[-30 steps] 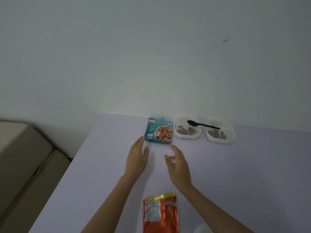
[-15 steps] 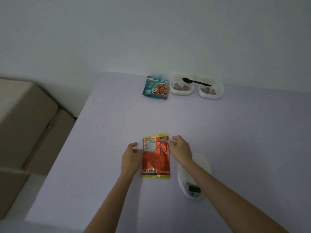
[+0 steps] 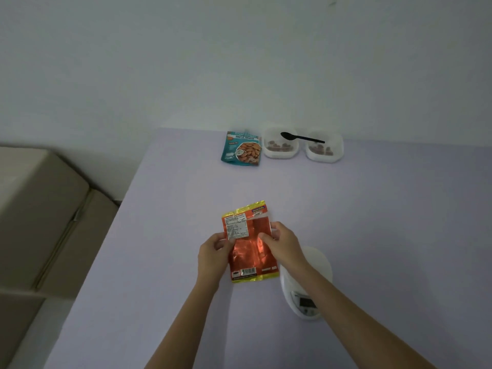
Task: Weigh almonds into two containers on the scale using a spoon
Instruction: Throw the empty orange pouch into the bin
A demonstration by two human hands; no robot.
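Note:
An orange foil packet (image 3: 249,249) with yellow edges is held up between both hands. My left hand (image 3: 213,255) pinches its left edge and my right hand (image 3: 283,242) pinches its right edge. A white kitchen scale (image 3: 308,286) sits just right of the packet, partly behind my right forearm. At the table's far edge lie a teal almond bag (image 3: 241,149) and two white containers (image 3: 279,147) (image 3: 324,150), each with some almonds inside. A black spoon (image 3: 300,137) rests across the rims of both containers.
The lilac table (image 3: 386,222) ends at a pale wall behind the containers. Left of the table, lower down, stands a beige cardboard box (image 3: 40,217).
Both hands drew back from the almond bag to the orange packet and took hold of its sides. The packet has come up off the table.

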